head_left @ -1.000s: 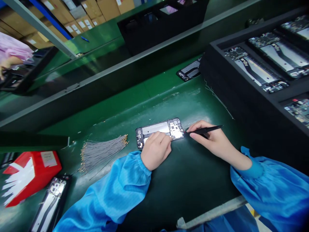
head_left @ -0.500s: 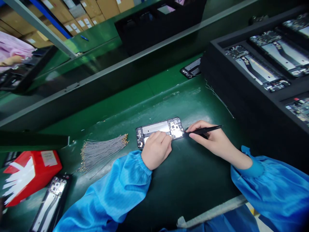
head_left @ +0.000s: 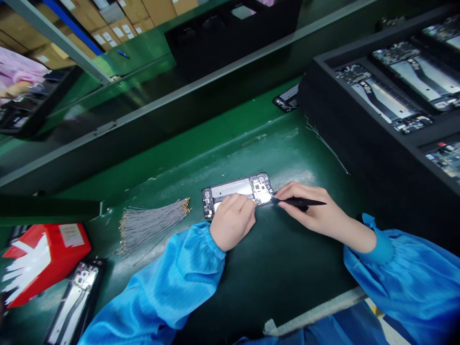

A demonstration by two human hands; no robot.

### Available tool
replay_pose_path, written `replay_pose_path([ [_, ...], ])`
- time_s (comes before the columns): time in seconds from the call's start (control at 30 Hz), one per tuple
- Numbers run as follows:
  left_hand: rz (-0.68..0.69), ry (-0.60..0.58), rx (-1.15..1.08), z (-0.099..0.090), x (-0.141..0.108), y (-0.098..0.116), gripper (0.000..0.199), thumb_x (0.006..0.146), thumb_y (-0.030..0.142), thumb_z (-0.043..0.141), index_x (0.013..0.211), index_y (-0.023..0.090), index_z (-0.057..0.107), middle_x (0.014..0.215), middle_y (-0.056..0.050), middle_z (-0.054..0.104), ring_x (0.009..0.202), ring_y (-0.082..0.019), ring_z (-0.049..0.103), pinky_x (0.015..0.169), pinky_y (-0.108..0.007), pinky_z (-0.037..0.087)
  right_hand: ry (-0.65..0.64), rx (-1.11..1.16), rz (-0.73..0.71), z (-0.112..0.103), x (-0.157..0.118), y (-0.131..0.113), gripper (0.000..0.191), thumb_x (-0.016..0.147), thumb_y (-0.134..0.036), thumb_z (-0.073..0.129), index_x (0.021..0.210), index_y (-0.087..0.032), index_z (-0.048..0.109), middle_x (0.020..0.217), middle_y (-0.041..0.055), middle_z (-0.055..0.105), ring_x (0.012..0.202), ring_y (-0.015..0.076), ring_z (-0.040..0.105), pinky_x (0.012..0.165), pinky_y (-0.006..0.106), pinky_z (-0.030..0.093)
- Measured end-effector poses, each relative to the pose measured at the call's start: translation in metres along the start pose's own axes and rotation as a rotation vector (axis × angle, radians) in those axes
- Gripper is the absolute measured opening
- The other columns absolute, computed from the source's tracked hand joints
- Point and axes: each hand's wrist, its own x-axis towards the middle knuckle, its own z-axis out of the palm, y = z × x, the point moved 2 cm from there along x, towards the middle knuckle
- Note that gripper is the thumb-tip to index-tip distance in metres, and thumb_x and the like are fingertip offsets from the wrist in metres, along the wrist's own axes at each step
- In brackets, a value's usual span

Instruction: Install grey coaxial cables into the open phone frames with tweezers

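Observation:
An opened phone [head_left: 233, 187] lies flat on the green bench, its circuit board at the right end. My left hand [head_left: 233, 221] rests closed over the phone's near edge, fingers curled and partly hiding it; whether it grips the edge is hard to see. Black tweezers [head_left: 305, 202] are pinched in my right hand [head_left: 312, 208], their tip touching or very close to the right end of the phone. Left of the phone lies a bundle of thin grey cables [head_left: 154, 225] with gold-coloured ends.
A black foam tray [head_left: 362, 158] at right holds several opened phones. Loose wires [head_left: 327, 146] lie beside it, and another phone [head_left: 286, 99] sits behind. At left are a red box [head_left: 68, 258] with white strips and an opened phone [head_left: 74, 304]. A pink sleeve [head_left: 21, 67] shows beyond the partition.
My right hand has turned the tweezers slightly, their back end now lower and nearer me. My left hand and the phone hold nearly the same place.

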Motion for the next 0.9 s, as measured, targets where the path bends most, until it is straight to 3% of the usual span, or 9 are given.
replay_pose_path([
  [0.13,-0.009,-0.009,-0.025,0.0,0.001,0.0,0.016,0.083,0.018,0.041,0.078,0.016,0.056,0.071,-0.003,0.052,0.069,-0.016,0.046,0.063,-0.028,0.039,-0.02,-0.064,-0.093,0.002,0.0,-0.003,0.007,0.081,-0.016,0.048,0.084,-0.02,0.052,0.083,0.0056,0.059,0.077,0.0166,0.056,0.066,0.03,0.046],
  [0.27,-0.014,-0.018,-0.053,0.0,0.005,0.0,0.013,0.082,0.017,0.042,0.082,0.016,0.055,0.073,-0.003,0.053,0.072,-0.017,0.047,0.065,-0.028,0.04,-0.028,-0.044,-0.089,-0.002,0.006,-0.003,0.006,0.082,-0.019,0.05,0.086,-0.019,0.054,0.084,0.0052,0.056,0.076,0.0145,0.054,0.067,0.028,0.045],
  [0.4,-0.052,-0.031,-0.111,-0.001,0.011,-0.001,0.01,0.081,0.016,0.044,0.082,0.016,0.054,0.074,-0.003,0.053,0.072,-0.016,0.049,0.065,-0.027,0.041,-0.023,-0.137,-0.129,-0.007,0.021,-0.001,0.017,0.085,-0.022,0.047,0.097,-0.02,0.058,0.079,0.0043,0.053,0.072,0.0135,0.051,0.063,0.026,0.043],
  [0.5,-0.093,-0.033,-0.153,-0.002,0.016,-0.001,0.01,0.081,0.014,0.045,0.085,0.015,0.054,0.073,-0.003,0.054,0.072,-0.016,0.05,0.065,-0.026,0.042,-0.1,-0.32,-0.214,-0.004,0.032,0.005,0.022,0.085,-0.023,0.045,0.104,-0.02,0.056,0.096,0.0094,0.057,0.092,0.0199,0.051,0.077,0.034,0.043],
  [0.6,-0.12,-0.032,-0.166,-0.002,0.019,-0.001,0.011,0.081,0.014,0.045,0.087,0.015,0.054,0.074,-0.003,0.054,0.073,-0.016,0.051,0.067,-0.027,0.044,-0.189,-0.408,-0.264,0.002,0.039,0.014,0.027,0.08,-0.026,0.051,0.106,-0.019,0.054,0.116,0.0116,0.052,0.112,0.0244,0.042,0.09,0.041,0.037],
  [0.9,-0.077,-0.012,-0.246,0.001,0.015,-0.002,0.02,0.083,0.014,0.042,0.096,0.015,0.057,0.082,-0.005,0.057,0.08,-0.018,0.052,0.073,-0.029,0.045,-0.259,-0.378,-0.245,0.004,0.042,0.015,0.028,0.075,-0.017,0.05,0.102,-0.019,0.052,0.111,0.0101,0.053,0.107,0.0224,0.043,0.088,0.038,0.038],
])
